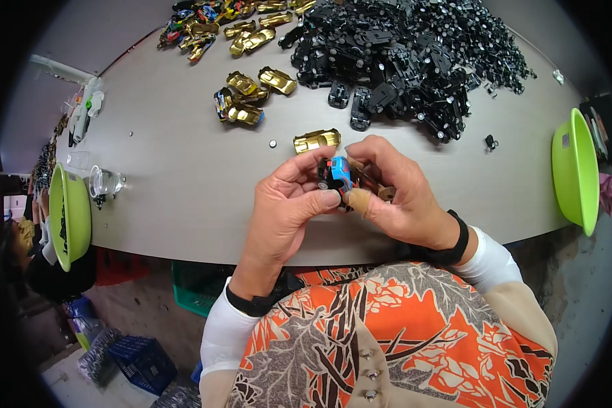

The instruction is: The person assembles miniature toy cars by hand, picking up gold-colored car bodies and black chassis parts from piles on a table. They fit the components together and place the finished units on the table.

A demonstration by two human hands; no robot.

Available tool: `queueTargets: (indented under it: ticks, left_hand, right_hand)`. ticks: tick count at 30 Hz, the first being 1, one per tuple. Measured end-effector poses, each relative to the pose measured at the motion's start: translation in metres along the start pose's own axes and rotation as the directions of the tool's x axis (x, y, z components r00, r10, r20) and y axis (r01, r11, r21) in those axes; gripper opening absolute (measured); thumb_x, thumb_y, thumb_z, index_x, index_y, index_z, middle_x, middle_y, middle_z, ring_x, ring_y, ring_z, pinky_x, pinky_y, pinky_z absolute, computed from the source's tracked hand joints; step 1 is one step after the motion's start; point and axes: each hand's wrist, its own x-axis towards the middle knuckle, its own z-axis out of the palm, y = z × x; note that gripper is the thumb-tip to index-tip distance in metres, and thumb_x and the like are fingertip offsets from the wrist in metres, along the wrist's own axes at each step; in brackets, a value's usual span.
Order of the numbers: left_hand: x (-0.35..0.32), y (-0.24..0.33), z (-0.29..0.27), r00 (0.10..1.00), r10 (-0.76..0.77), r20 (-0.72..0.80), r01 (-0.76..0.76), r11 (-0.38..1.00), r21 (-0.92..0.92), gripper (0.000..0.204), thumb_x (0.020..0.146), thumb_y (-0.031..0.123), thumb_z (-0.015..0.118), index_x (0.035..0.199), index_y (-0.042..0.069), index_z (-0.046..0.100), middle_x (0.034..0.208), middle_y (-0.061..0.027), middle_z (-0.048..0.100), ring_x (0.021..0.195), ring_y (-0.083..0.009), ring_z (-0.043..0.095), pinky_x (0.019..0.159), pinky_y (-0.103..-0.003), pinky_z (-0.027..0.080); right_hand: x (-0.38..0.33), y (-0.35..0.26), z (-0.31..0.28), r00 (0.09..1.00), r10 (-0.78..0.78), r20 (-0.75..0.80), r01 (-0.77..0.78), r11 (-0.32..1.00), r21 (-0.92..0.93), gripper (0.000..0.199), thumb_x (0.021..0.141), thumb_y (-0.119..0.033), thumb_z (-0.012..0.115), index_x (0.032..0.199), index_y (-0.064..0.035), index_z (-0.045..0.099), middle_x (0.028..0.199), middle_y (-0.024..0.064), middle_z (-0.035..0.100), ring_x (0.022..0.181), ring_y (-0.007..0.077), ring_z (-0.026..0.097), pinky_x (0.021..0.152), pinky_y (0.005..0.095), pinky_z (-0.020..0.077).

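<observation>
Between both hands, above the near part of the table, is a small toy car [341, 170] with a blue and red body and black wheels. My left hand [282, 207] pinches its left side between thumb and fingers. On its other side, my right hand [408, 200] grips it, with a yellowish wrap on the thumb. Something brownish shows under the right fingers, too hidden to name. Just beyond my fingertips lies a gold toy car body [317, 141].
A large heap of black car chassis [394, 61] covers the far right. Several gold car bodies [277, 80] lie left of it, with more at the back. Green basins [575, 173] stand at both sides; a clear cup [104, 181] is at the left. Another person sits far left.
</observation>
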Motion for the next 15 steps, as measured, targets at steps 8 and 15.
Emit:
queueTargets:
  ticks: [8, 15]
  left_hand:
    - [-0.005, -0.008, -0.007, 0.994, 0.106, 0.032, -0.11, 0.979, 0.173, 0.04, 0.077, -0.005, 0.066, 0.116, -0.002, 0.059, 0.106, -0.0104, 0.059, 0.088, -0.0143, 0.06, 0.072, -0.027, 0.055]
    - [-0.013, -0.005, 0.006, 0.974, 0.183, 0.136, -0.228, 0.803, 0.55, 0.037, 0.09, 0.009, 0.055, 0.125, -0.005, 0.049, 0.117, -0.0111, 0.054, 0.091, -0.0123, 0.057, 0.079, -0.023, 0.047]
  right_hand:
    - [0.006, -0.007, -0.004, 0.985, -0.119, 0.122, 0.139, 0.975, -0.173, 0.031, 0.075, 0.0, 0.062, 0.105, -0.0005, 0.056, 0.092, 0.0101, 0.055, 0.076, 0.0157, 0.057, 0.064, 0.0274, 0.0477]
    - [0.005, 0.0, -0.003, 0.993, -0.111, 0.048, 0.113, 0.993, -0.038, 0.021, 0.079, 0.005, 0.062, 0.1, 0.0006, 0.057, 0.089, 0.0082, 0.056, 0.076, 0.0146, 0.06, 0.064, 0.0256, 0.0498]
